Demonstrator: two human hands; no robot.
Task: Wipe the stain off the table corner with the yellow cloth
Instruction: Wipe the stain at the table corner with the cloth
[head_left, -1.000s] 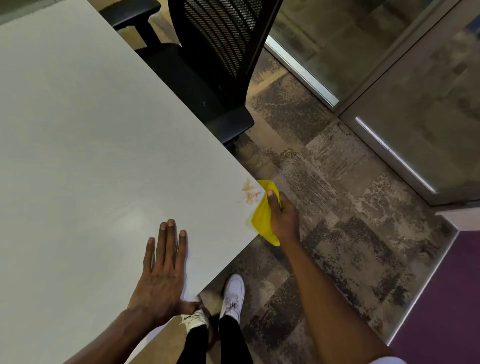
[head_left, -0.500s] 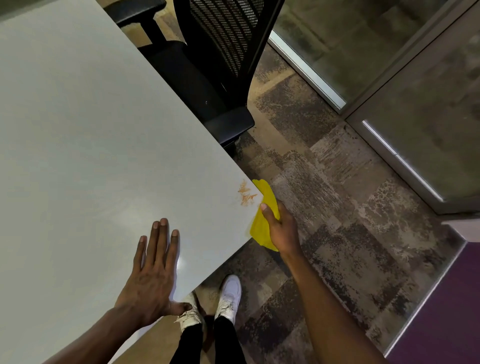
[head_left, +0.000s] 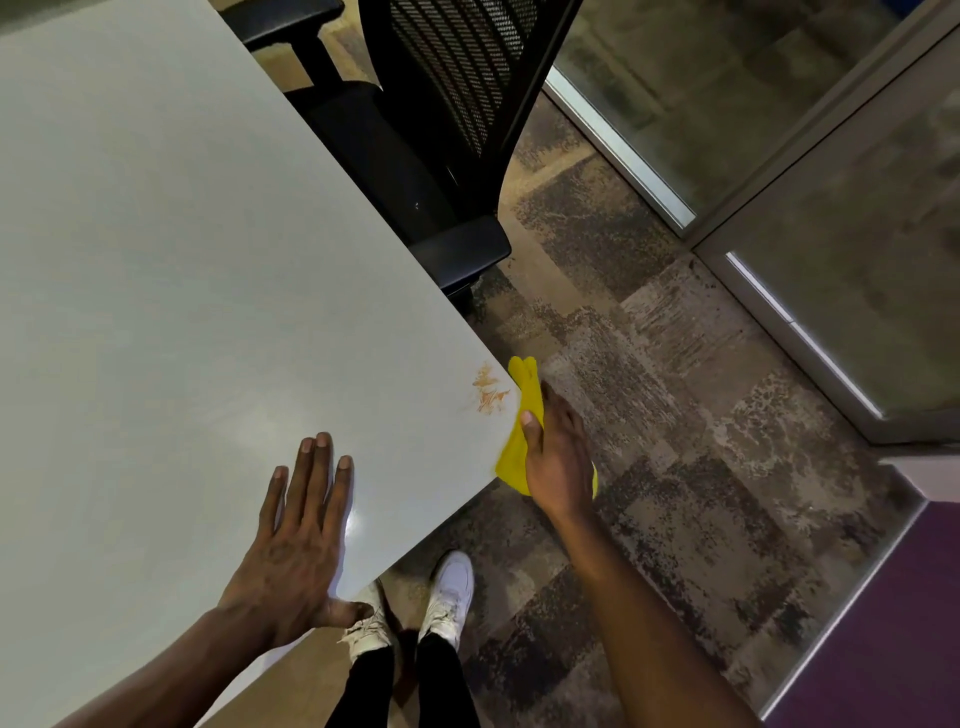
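Note:
An orange-brown stain marks the white table close to its right corner. My right hand grips the yellow cloth just off the table's edge, beside the corner; the cloth's upper end sits right next to the stain without covering it. My left hand lies flat on the tabletop near the front edge, fingers spread, thumb hanging over the edge.
A black mesh office chair is pushed against the table's far right side. Patterned carpet covers the floor on the right, bounded by a glass partition. My white shoes stand below the table corner.
My right hand has slid the cloth slightly along the table edge, with the cloth's tip staying by the stain. My left hand has stayed flat on the table.

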